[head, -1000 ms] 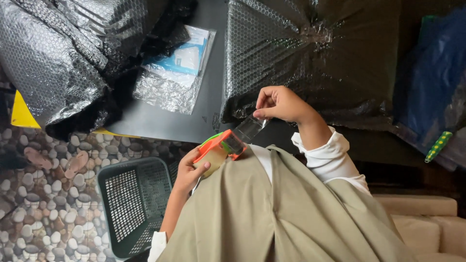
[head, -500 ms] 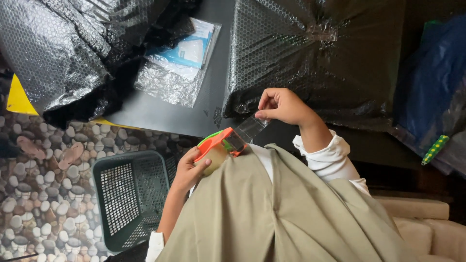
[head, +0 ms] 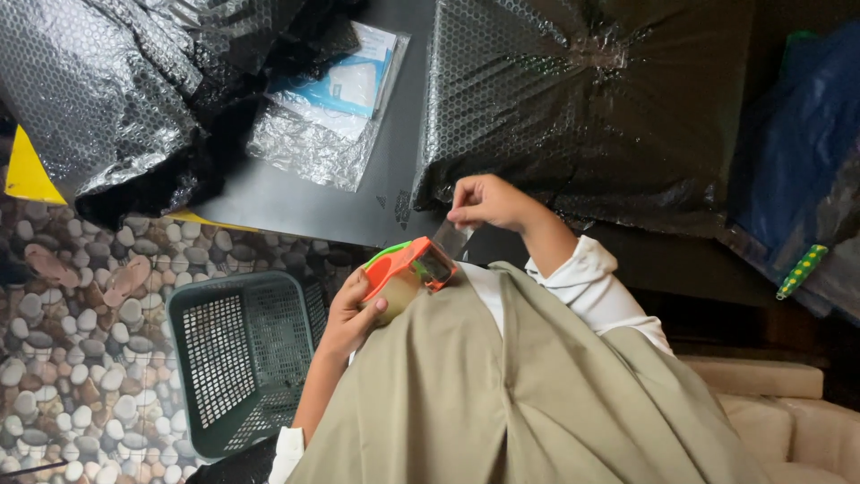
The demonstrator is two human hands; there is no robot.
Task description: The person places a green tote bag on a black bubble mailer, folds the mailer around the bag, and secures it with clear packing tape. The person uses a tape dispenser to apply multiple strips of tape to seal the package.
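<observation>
Left hand wraps the orange-and-green plastic tape dispenser; right hand pinches its clear tape strip. That stretched strip could easily fold and stick to itself.

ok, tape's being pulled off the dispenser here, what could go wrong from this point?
1. The right hand pinches only the end of the clear tape strip; it could slip free or fold onto itself.
2. The left hand grips the orange tape dispenser near its cutter end, so fingers may get nicked.
3. The loose strip might stick to the black bubble-wrap bundle close behind.
</observation>
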